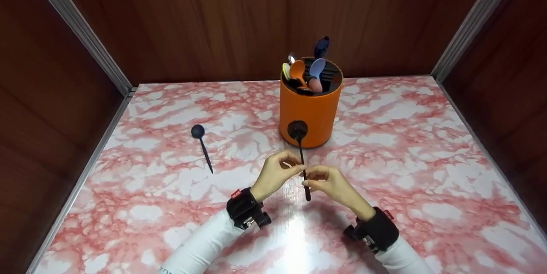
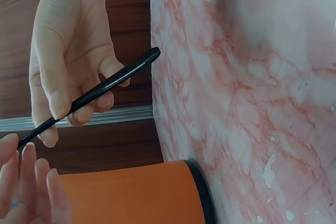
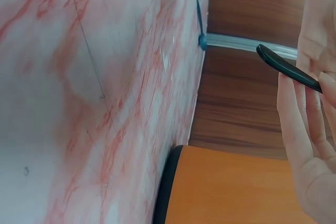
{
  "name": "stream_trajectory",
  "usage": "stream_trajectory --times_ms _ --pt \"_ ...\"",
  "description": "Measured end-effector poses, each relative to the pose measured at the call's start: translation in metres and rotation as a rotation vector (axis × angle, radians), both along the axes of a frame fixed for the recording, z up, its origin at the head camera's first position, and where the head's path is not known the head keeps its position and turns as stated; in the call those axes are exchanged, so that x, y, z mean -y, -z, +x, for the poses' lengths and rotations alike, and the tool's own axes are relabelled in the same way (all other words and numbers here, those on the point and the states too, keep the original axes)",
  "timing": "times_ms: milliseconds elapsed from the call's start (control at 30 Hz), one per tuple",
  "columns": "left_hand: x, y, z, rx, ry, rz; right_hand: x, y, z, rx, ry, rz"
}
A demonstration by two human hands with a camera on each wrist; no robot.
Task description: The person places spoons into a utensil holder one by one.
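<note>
A black long-handled spoon [image 1: 304,154] is held above the table, its round bowl toward the orange holder and overlapping its front in the head view. My left hand [image 1: 277,174] pinches the middle of the handle between thumb and fingers. Nearer the handle's end, my right hand [image 1: 332,185] pinches it too. In the left wrist view the right hand [image 2: 73,51] grips the thicker part of the black handle [image 2: 113,81], and the left fingertips hold its thin part. The handle's end [image 3: 281,65] sticks out past the fingers in the right wrist view.
Behind the hands stands an orange cylindrical holder [image 1: 311,116] with a dark slotted top and several spoons in it. A dark blue spoon [image 1: 198,131] lies on the marbled table [image 1: 384,137] at the left. Wooden panels [image 1: 256,22] enclose the back and sides.
</note>
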State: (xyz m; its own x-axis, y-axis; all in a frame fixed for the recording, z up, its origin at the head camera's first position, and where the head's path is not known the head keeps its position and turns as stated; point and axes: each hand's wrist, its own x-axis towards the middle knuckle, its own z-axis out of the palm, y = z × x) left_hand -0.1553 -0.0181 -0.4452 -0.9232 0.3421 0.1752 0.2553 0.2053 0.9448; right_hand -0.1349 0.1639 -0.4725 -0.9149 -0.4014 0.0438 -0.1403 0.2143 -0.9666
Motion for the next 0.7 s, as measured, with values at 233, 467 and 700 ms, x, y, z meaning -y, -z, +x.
stream_trajectory --times_ms 233,467,700 --pt "0.006 0.003 -0.002 0.022 0.026 -0.037 -0.003 -0.004 -0.001 -0.048 -0.005 0.045" --pt "0.015 -0.007 0.008 0.006 0.021 -0.041 -0.014 -0.013 -0.005 -0.058 0.013 0.049" --pt "0.026 -0.015 0.017 0.032 0.025 -0.056 -0.024 -0.022 -0.010 -0.054 0.041 0.063"
